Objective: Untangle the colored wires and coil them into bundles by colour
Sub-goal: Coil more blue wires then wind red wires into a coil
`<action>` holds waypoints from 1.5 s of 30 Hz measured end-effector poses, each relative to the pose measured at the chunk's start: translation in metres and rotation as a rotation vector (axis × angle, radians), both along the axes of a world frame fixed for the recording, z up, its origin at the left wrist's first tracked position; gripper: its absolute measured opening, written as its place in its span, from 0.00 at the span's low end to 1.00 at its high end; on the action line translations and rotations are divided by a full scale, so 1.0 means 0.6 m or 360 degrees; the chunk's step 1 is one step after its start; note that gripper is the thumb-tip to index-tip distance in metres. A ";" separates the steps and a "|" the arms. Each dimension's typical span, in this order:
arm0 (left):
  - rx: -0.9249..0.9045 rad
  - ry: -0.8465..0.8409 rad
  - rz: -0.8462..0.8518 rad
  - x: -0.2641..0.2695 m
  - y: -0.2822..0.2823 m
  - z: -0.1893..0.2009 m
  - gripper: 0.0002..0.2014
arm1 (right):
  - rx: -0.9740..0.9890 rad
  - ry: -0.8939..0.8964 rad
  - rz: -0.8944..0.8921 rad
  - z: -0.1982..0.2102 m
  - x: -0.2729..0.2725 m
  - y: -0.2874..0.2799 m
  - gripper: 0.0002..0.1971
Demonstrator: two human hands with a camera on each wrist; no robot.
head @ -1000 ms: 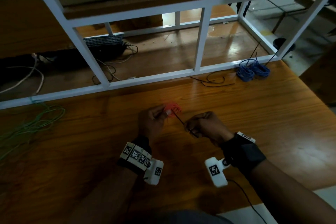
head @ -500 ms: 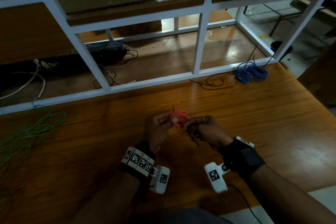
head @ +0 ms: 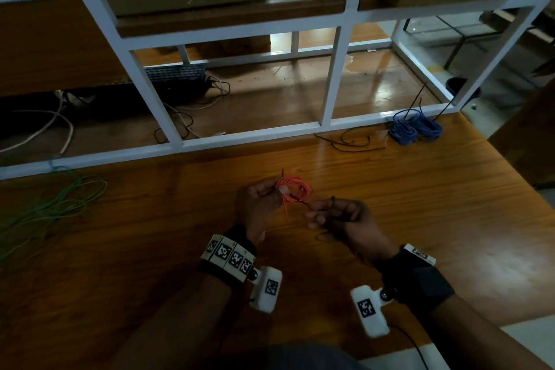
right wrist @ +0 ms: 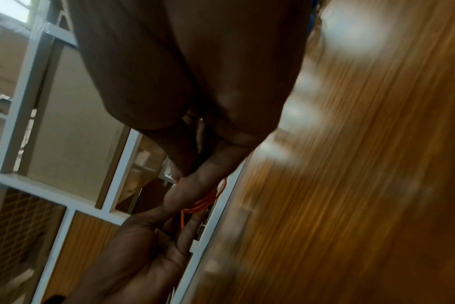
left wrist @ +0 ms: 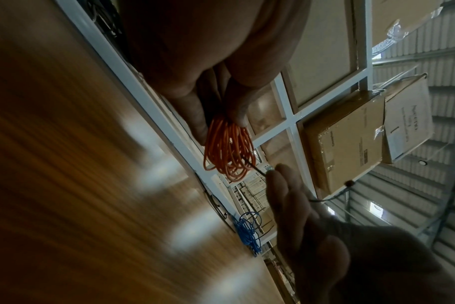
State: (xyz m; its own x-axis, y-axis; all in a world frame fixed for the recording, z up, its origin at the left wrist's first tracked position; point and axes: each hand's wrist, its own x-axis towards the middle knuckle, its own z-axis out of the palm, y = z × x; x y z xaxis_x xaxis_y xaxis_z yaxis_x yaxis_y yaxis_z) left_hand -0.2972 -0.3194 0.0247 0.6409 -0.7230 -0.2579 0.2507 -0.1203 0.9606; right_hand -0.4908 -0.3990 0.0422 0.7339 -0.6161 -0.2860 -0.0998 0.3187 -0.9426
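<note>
Bench (head: 420, 204): wooden, white frame (head: 255, 135) along far edge.
Left hand (head: 258, 207): pinched orange coil (head: 295, 191) above bench.
Right hand (head: 342, 216): pinched black tie (head: 303, 202) at coil.
Blue bundles (head: 416, 129): far right.

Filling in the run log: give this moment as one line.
left hand: holds orange coil | right hand: pinches black tie | blue bundles: done | green wire: loose

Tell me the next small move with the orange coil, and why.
Probably pull the black tie snug. The left hand pinches the orange coil, the right hand grips the tie's end, and the tie already runs through the loops. The blue bundles look tied; the green wire still lies loose.
</note>
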 end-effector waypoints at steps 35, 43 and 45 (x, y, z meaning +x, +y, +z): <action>0.0167 -0.0592 -0.0191 -0.009 0.008 -0.005 0.14 | -0.1824 0.0402 -0.0334 0.014 0.066 -0.014 0.13; 0.0200 -0.0673 -0.0165 -0.011 0.007 -0.009 0.13 | -0.1837 0.0417 -0.0284 0.022 0.067 -0.008 0.14; 0.0184 -0.0716 -0.0156 -0.011 0.009 -0.004 0.13 | -0.1850 0.0411 -0.0275 0.022 0.067 -0.007 0.13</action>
State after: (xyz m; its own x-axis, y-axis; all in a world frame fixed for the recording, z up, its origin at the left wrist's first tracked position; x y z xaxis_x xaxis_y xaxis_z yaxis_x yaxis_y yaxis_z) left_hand -0.3040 -0.3140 0.0220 0.6375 -0.7687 -0.0524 -0.2051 -0.2349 0.9501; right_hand -0.4508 -0.4030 0.0557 0.6193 -0.6875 0.3793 -0.3677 -0.6808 -0.6335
